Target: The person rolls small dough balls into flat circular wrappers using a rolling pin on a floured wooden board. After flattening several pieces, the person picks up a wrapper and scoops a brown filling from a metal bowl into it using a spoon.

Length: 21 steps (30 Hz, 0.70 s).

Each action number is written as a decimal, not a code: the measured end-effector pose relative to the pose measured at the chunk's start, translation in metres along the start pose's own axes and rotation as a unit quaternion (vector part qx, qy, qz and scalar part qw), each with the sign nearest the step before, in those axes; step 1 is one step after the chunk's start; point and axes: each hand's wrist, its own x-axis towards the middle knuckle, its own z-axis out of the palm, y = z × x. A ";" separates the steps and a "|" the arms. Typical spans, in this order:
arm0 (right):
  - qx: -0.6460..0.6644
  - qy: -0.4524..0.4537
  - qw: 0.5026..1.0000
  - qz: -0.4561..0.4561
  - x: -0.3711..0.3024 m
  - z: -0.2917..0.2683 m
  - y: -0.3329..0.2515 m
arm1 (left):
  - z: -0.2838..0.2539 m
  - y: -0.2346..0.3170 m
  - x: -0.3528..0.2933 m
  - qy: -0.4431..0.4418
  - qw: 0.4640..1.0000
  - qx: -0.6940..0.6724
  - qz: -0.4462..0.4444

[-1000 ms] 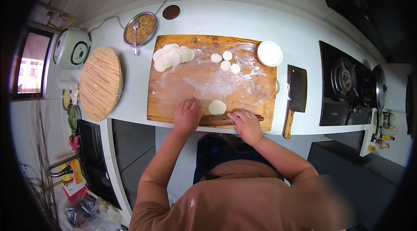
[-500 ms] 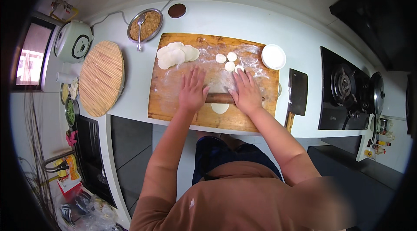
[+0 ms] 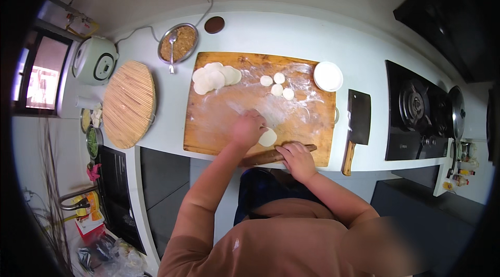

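Note:
My left hand [image 3: 248, 128] is over the floured wooden board [image 3: 219, 133], its curled fingers pinching the left edge of a round dough wrapper [image 3: 268, 137]; motion smears it a little. Below the wrapper, a dark wooden rolling pin [image 3: 263, 157] lies slanted along the board's near edge. My right hand [image 3: 298, 160] rests over the pin's right part, fingers wrapped on it. Several small dough rounds [image 3: 277, 90] sit farther back on the board. A pile of rolled wrappers [image 3: 214, 78] overlaps at the board's far left.
A white bowl [image 3: 328, 77] stands at the board's far right corner. Right of the board lies a cleaver [image 3: 359, 118], then a gas stove [image 3: 414, 107]. To the left are a round woven lid [image 3: 128, 105], a rice cooker [image 3: 95, 60] and a bowl of filling [image 3: 185, 42] with a spoon.
My hands have left their flat pose on the rolling pin. The right one has drawn the pin toward me and tilted it; the left has taken the wrapper's edge.

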 end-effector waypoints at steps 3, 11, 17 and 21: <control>0.010 0.007 1.000 -0.005 0.000 -0.001 0.001 | 0.007 -0.009 0.001 -0.010 0.999 -0.028 0.017; -0.002 0.015 0.999 -0.028 -0.003 -0.002 0.006 | 0.012 -0.034 -0.007 0.005 0.981 -0.190 -0.025; -0.002 0.023 0.999 -0.041 -0.003 -0.002 0.008 | -0.071 -0.057 0.022 0.155 0.959 -0.143 -0.189; -0.006 0.028 0.999 -0.043 -0.003 0.000 0.009 | -0.079 -0.059 0.049 0.207 0.972 0.002 -0.112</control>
